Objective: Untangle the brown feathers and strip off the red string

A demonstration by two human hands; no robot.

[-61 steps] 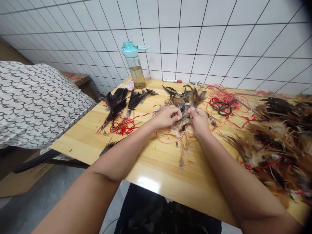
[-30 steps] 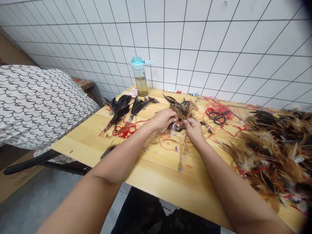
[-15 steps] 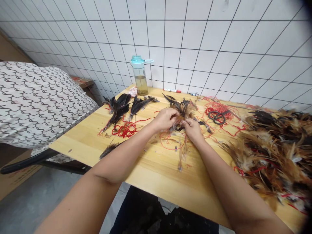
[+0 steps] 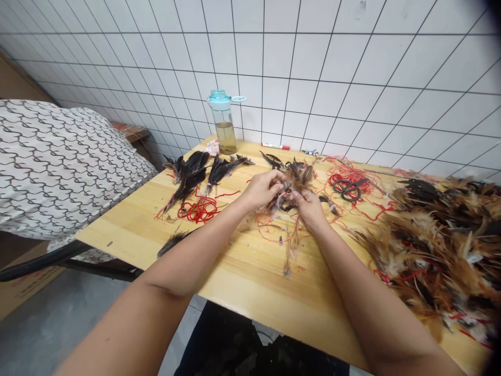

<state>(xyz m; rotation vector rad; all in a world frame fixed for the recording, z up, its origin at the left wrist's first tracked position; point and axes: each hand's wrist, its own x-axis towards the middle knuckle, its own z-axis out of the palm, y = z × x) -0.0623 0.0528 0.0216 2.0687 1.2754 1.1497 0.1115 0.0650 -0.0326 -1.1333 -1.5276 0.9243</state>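
Note:
Near the middle of the wooden table (image 4: 242,261), my left hand (image 4: 266,189) and my right hand (image 4: 308,204) come close together at a bundle of brown and black feathers (image 4: 299,175). The fingers of both hands are pinched at its lower end, where thin red string shows between them. A loop of red thread (image 4: 270,233) lies below the hands. Black feather bunches (image 4: 190,175) and a coil of red cord (image 4: 199,209) rest to the left. Black-handled scissors (image 4: 347,189) lie on tangled red string to the right.
A large pile of brown feathers (image 4: 442,250) covers the table's right side. A water bottle (image 4: 225,125) and a red-and-white marker (image 4: 275,146) are by the tiled wall. Patterned cloth (image 4: 70,167) hangs at the left. Loose feather bits lie near the table's middle.
My left hand has shifted slightly, its fingers now more curled at the base of the bundle, and more red string shows between the hands. The view has moved a little.

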